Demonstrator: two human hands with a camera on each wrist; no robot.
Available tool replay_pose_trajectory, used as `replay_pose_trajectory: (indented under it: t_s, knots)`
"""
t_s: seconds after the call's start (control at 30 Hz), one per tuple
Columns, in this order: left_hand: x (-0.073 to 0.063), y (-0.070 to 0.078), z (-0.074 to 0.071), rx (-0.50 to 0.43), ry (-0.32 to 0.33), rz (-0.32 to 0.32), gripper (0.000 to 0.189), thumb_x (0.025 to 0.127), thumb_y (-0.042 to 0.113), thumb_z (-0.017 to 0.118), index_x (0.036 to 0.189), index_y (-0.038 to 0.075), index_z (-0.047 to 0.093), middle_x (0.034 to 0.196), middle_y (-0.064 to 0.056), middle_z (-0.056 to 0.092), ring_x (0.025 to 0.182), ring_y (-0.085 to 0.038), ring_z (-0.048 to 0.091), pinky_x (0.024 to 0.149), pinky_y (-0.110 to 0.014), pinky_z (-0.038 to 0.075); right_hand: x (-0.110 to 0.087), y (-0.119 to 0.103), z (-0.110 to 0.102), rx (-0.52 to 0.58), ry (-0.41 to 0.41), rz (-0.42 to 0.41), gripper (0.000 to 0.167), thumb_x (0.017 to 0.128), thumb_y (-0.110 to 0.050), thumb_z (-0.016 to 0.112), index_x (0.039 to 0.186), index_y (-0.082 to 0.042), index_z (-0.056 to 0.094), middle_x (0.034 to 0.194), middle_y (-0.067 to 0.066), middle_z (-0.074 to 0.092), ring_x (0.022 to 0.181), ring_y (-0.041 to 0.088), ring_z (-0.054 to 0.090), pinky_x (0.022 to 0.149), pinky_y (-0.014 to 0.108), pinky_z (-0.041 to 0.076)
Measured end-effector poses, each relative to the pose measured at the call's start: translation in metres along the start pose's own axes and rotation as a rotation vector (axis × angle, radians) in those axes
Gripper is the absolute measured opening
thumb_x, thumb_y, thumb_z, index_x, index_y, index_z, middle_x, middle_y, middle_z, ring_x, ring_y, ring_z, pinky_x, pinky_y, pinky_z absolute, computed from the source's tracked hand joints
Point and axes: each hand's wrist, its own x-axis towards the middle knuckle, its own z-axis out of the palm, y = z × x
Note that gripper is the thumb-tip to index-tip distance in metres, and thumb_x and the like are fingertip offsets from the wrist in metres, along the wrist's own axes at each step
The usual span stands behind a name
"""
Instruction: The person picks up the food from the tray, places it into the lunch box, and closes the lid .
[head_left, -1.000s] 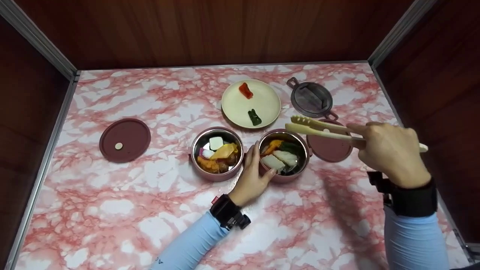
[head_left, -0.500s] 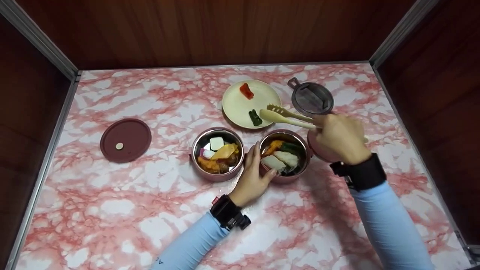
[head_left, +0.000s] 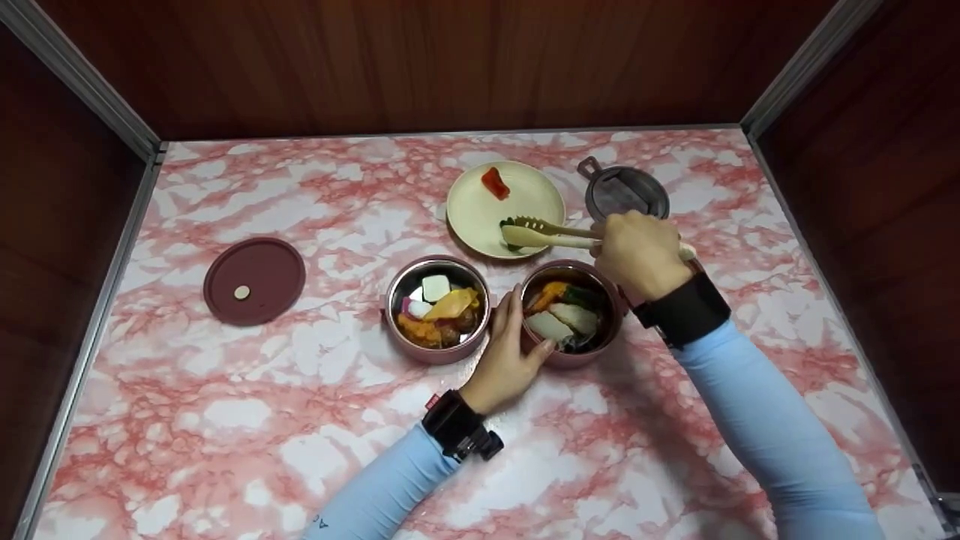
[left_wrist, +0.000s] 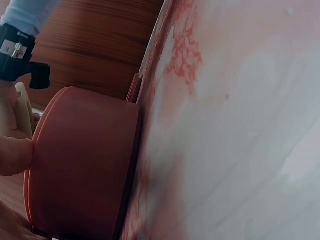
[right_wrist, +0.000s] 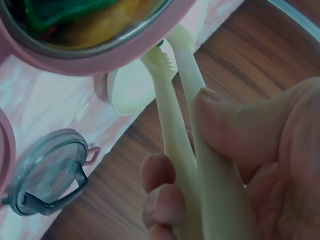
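My right hand (head_left: pixel 641 251) grips pale yellow tongs (head_left: pixel 555 235), thumb on one arm and fingers round the other. Their tips are at a dark green piece of food (head_left: pixel 510 223) on the cream plate (head_left: pixel 472 232) and mostly cover it. A red piece (head_left: pixel 496 184) lies farther back on this plate. My left hand (head_left: pixel 504 371) holds the near left side of the right pink steel-lined lunch pot (head_left: pixel 577 360), its thumb at the rim (left_wrist: pixel 15 156). Pale, orange and green food pieces are inside. Beside the hand stands a matching left pot (head_left: pixel 435 356), also with food.
A dark red round lid (head_left: pixel 255 281) with a pale disc lies at the left. A grey see-through lid with handles (head_left: pixel 626 196) sits behind my right hand. Another dark red lid, seen earlier, is hidden under that arm. Wooden walls (head_left: pixel 450 67) border the marbled table (head_left: pixel 337 450).
My right hand has moved left with the tongs, from the right of the plate to its green piece. The tongs' tips have come closer together. My left hand stays on the right pot.
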Motion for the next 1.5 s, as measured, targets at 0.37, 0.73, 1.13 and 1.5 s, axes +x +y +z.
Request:
replay_pose_trajectory:
  t_s: [0.37,0.73,1.13,1.5]
  knots:
    - [0.0,0.0,0.0,0.003,-0.008,-0.027,0.095,0.096,0.036,0.063,0.16,0.015,-0.004,0.163,-0.022,0.001,0.143,-0.046,0.019,0.112,-0.054,0.03,0.015,-0.013,-0.014,-0.126,0.078,-0.116,0.008,0.082,-0.018,0.072,0.085,-0.012,0.075,0.076,0.017,0.066,0.07,0.041,0.064,0.055,0.058,0.05]
    - [0.0,0.001,0.0,0.007,-0.011,-0.019,0.095,0.096,0.034,0.064,0.16,0.013,-0.003,0.163,-0.023,0.001,0.143,-0.047,0.018,0.112,-0.055,0.03,0.002,0.006,-0.065,-0.099,0.015,-0.095,0.017,0.085,-0.027,0.069,0.092,-0.012,0.076,0.075,0.018,0.064,0.067,0.039,0.06,0.049,0.057,0.046]
    - [0.0,-0.001,0.0,-0.006,-0.005,-0.01,0.095,0.096,0.032,0.065,0.16,0.012,-0.002,0.162,-0.024,0.002,0.144,-0.046,0.017,0.113,-0.053,0.029,-0.03,0.031,-0.143,-0.282,0.053,-0.434,0.021,0.073,-0.014,0.075,0.092,-0.023,0.077,0.055,0.002,0.047,0.045,0.025,0.043,0.038,0.045,0.035]
    - [-0.001,0.0,0.001,0.002,-0.008,-0.013,0.095,0.097,0.035,0.063,0.16,0.014,-0.005,0.162,-0.024,0.001,0.143,-0.048,0.017,0.111,-0.055,0.032,-0.042,0.037,-0.118,-0.407,0.209,-0.869,0.019,0.079,-0.01,0.067,0.097,-0.013,0.073,0.066,0.005,0.057,0.054,0.025,0.047,0.046,0.04,0.041]
